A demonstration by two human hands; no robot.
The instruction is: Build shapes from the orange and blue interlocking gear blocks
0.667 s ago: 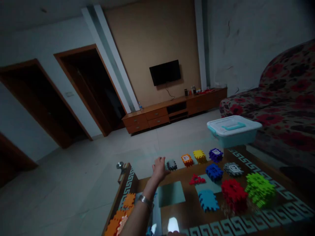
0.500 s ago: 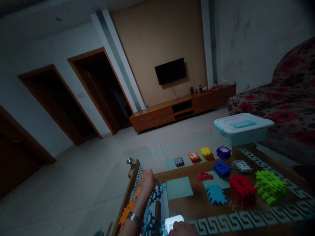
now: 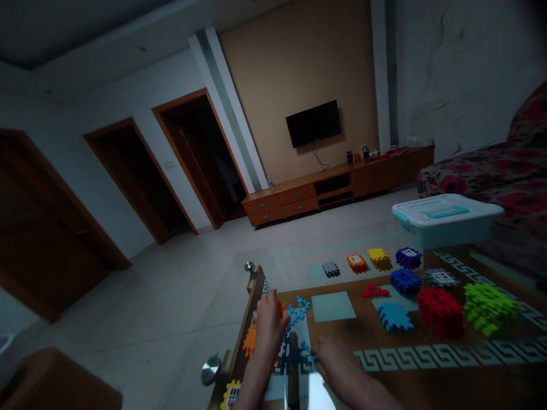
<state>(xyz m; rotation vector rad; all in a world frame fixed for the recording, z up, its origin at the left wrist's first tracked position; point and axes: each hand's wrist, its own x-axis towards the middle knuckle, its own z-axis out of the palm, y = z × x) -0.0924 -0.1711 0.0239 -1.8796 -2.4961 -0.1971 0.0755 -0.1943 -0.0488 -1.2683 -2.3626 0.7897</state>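
Observation:
My left hand (image 3: 270, 314) is over the left side of the low table, its fingers bent around an orange interlocking block piece (image 3: 281, 309) that shows beside the thumb. Just beyond lies a light-blue triangular piece (image 3: 299, 311). My right hand (image 3: 333, 354) has its fingers drawn together near more blue pieces (image 3: 304, 347); what is between the fingertips is too dark and blurred to make out. Another orange piece (image 3: 249, 341) lies left of my left wrist. A dark bar (image 3: 293, 370) runs between my forearms, next to a bright white patch (image 3: 318, 393).
Stacks of red (image 3: 440, 313), lime-green (image 3: 489, 310), dark-blue (image 3: 405, 282) and light-blue pieces (image 3: 394, 317) stand on the right. Red triangular pieces (image 3: 376, 291) lie nearby. Behind is a lidded box (image 3: 447, 219). A yellow piece (image 3: 231, 394) sits near left.
My right hand has moved forward from the bright white patch to the blue pieces. An orange piece now shows at my left hand. The camera has turned slightly left.

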